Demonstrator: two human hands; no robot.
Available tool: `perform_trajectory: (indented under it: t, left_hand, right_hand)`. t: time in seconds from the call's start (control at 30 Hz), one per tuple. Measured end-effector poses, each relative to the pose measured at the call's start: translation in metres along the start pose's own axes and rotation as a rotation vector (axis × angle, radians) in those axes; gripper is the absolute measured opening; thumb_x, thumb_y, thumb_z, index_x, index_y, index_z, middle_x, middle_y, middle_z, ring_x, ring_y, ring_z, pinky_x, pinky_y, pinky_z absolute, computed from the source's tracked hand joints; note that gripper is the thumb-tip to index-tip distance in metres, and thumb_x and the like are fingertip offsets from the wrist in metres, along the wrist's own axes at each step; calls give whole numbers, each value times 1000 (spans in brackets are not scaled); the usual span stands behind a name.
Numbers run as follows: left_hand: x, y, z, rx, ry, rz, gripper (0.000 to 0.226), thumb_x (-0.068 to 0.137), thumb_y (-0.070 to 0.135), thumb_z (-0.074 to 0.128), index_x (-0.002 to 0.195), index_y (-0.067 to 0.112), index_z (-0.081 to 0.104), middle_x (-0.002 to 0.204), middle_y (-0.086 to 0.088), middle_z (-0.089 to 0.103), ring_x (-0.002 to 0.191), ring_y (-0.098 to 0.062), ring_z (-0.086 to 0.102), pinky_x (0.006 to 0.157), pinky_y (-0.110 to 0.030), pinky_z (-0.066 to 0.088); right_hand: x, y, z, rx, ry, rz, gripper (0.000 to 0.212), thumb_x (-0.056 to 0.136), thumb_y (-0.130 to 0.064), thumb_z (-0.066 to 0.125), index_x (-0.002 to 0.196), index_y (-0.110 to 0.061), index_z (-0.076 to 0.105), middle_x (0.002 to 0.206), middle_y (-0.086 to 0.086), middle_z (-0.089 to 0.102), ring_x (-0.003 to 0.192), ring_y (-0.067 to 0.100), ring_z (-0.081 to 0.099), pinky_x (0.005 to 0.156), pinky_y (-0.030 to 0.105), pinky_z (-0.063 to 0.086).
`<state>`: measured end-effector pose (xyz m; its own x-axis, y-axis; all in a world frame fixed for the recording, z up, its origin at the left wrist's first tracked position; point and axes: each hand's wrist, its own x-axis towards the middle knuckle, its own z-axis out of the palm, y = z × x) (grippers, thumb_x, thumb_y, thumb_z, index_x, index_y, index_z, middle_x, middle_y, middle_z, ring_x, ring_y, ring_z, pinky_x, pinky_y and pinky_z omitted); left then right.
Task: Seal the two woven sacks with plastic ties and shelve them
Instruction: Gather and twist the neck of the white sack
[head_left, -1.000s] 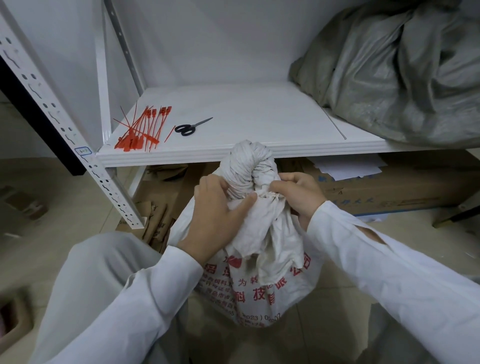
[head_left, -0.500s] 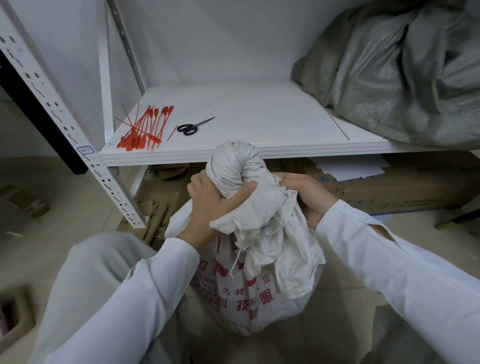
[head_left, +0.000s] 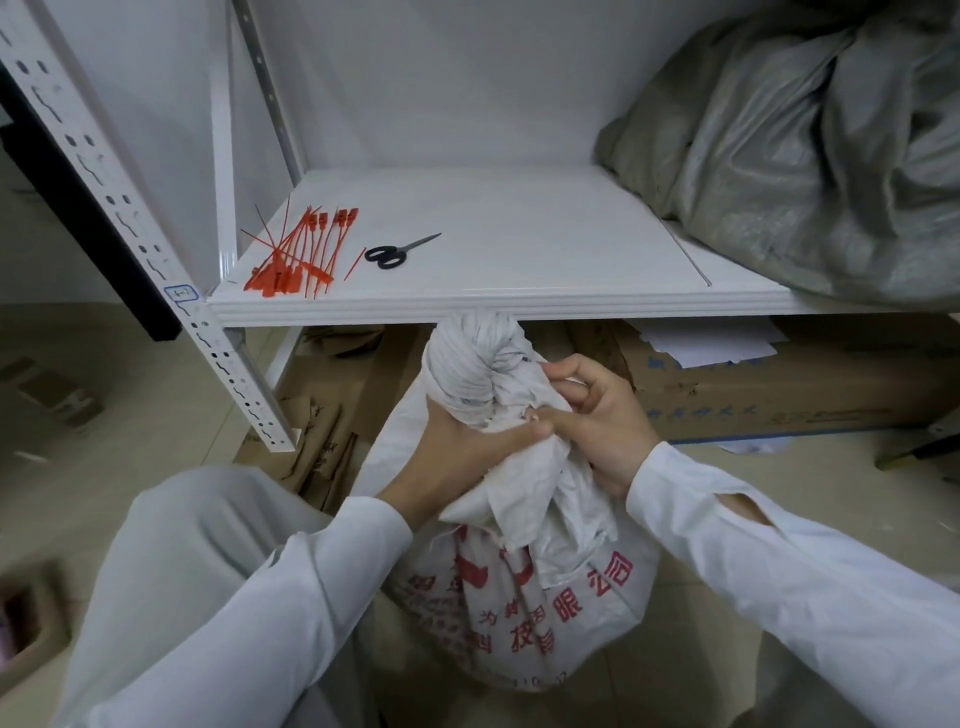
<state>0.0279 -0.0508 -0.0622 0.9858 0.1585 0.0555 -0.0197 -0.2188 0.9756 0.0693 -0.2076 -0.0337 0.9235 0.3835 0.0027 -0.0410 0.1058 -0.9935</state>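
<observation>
Head view: the white woven sack (head_left: 519, 613) stands on the floor (head_left: 130, 415) just in front of the shelf (head_left: 519, 249), its twisted neck (head_left: 467, 364) rising between both hands; the left hand (head_left: 457, 452) grips the neck under the twist, and the right hand (head_left: 597, 415) pinches cloth at its right side. The red plastic ties (head_left: 298, 254) lie far left on the shelf beside scissors (head_left: 395, 252), and a grey sack (head_left: 805, 156) lies far right

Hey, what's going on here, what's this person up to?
A person holds the twisted neck of a white woven sack: the left hand grips it, the right hand pinches fabric beside it. No tie shows on it. Red plastic ties lie on the shelf beside scissors; a grey sack sits at the shelf's right end.
</observation>
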Motion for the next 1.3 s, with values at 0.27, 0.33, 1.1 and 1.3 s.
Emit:
perform_trajectory:
  t: [0.27, 0.33, 1.1, 1.3]
  left_hand:
    - [-3, -12, 6, 523, 287, 203, 142, 39, 99, 50, 149, 27, -3, 158, -12, 11, 148, -25, 8, 120, -41, 7]
    - [0, -12, 3, 733, 232, 285, 144, 46, 101, 37, 151, 18, -18, 160, -19, -6, 149, -27, -11, 120, -45, -5]
    - [8, -13, 12, 404, 21, 239, 98, 51, 65, 77, 130, 18, 43, 120, 8, 53, 113, -9, 54, 97, -30, 48]
    - [14, -7, 4, 204, 56, 199, 90, 48, 49, 83, 126, 17, 51, 114, 11, 62, 106, -6, 61, 91, -27, 51]
  right_hand:
    - [1, 17, -7, -334, 25, -113, 45, 67, 13, 77, 78, -21, 50, 93, 14, 71, 90, 22, 71, 78, 33, 56]
    - [2, 19, -11, -453, 45, -140, 50, 63, 4, 83, 74, -30, 49, 85, 9, 69, 82, 20, 69, 74, 32, 57]
    - [18, -13, -2, -591, 52, -165, 52, 49, -33, 86, 96, -26, 67, 87, -10, 69, 81, 4, 64, 74, 29, 56]
    - [29, -17, 4, -578, -15, -207, 51, 47, -25, 89, 93, -25, 67, 85, -10, 70, 80, 7, 66, 76, 33, 57]
